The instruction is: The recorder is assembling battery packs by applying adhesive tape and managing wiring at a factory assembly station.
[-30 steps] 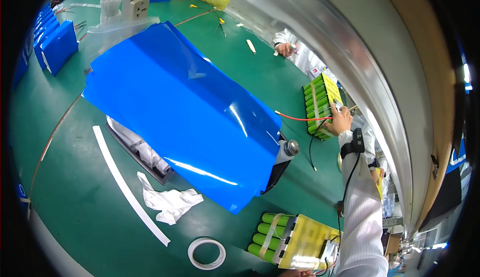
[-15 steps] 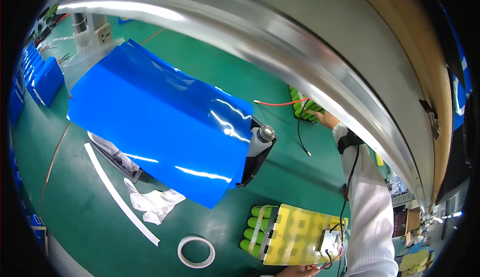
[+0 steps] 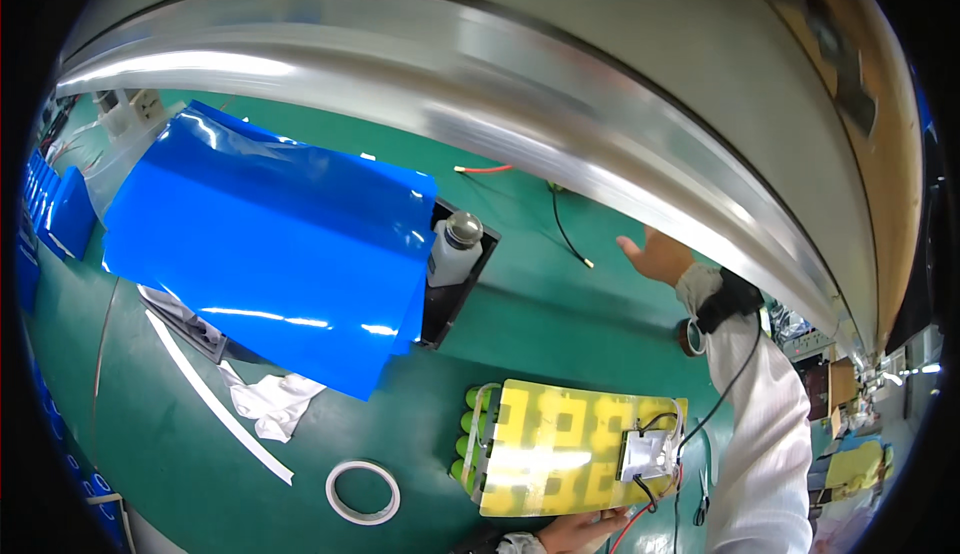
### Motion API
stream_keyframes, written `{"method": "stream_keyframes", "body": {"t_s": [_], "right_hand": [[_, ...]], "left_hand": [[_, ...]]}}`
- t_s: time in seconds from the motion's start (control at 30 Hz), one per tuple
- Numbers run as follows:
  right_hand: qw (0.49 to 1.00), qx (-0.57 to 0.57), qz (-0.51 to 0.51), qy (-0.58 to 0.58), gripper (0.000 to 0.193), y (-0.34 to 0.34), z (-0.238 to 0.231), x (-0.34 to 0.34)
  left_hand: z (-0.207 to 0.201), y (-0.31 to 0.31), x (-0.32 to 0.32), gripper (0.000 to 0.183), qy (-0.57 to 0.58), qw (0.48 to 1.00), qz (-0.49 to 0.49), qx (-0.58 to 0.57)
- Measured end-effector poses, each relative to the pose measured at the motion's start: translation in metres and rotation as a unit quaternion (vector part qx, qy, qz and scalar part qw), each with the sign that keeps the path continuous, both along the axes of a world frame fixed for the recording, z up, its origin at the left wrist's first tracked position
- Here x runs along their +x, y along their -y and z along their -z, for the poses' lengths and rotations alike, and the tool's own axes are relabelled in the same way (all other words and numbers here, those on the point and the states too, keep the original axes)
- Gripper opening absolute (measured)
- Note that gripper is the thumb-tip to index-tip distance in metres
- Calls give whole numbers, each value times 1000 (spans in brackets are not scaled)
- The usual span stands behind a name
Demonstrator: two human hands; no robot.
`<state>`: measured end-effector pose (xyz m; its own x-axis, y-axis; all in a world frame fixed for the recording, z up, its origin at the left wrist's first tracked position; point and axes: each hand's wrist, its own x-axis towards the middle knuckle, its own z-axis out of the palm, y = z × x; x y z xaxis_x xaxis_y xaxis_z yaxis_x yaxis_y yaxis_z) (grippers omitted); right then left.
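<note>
A battery pack (image 3: pixel 565 444) of green cells under a yellow sheet lies at the lower middle, with a small silver board (image 3: pixel 648 453) and red and black wires at its right end. My left hand (image 3: pixel 580 532) is closed on the pack's near edge beside the red wire; its fingertips are partly hidden. Beyond the pack, my right hand (image 3: pixel 657 257) hangs over the table with nothing in it, thumb apart, other fingers partly behind the metal rail (image 3: pixel 600 194). Left of it lies a black wire (image 3: pixel 570 236); its green pack is almost wholly hidden by the rail.
Blue plastic sheets (image 3: pixel 270 254) cover a dark tray, where a metal-capped bottle (image 3: pixel 456 249) stands. Nearby are a white cloth (image 3: pixel 268 404), a white strip (image 3: pixel 215 399) and a tape roll (image 3: pixel 363 493). Another roll (image 3: pixel 690 337) sits by my right forearm. Blue packs (image 3: pixel 68 212) stand far left.
My right hand has left the far green pack and come back nearer. The view has shifted, so the rail now covers most of that pack. My left hand stays at the yellow pack's edge.
</note>
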<state>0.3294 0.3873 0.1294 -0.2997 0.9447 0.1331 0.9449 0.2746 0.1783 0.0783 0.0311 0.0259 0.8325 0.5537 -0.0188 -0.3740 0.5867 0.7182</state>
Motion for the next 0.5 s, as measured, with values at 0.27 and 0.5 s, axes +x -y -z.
{"method": "stream_keyframes", "body": {"t_s": [0.27, 0.5], "right_hand": [[973, -149, 38, -173, 55, 140, -43, -29], [966, -212, 80, -125, 55, 229, 15, 42]], "left_hand": [[36, 20, 10, 34, 58, 992, 34, -102], [20, 10, 4, 15, 132, 983, 24, -124]]}}
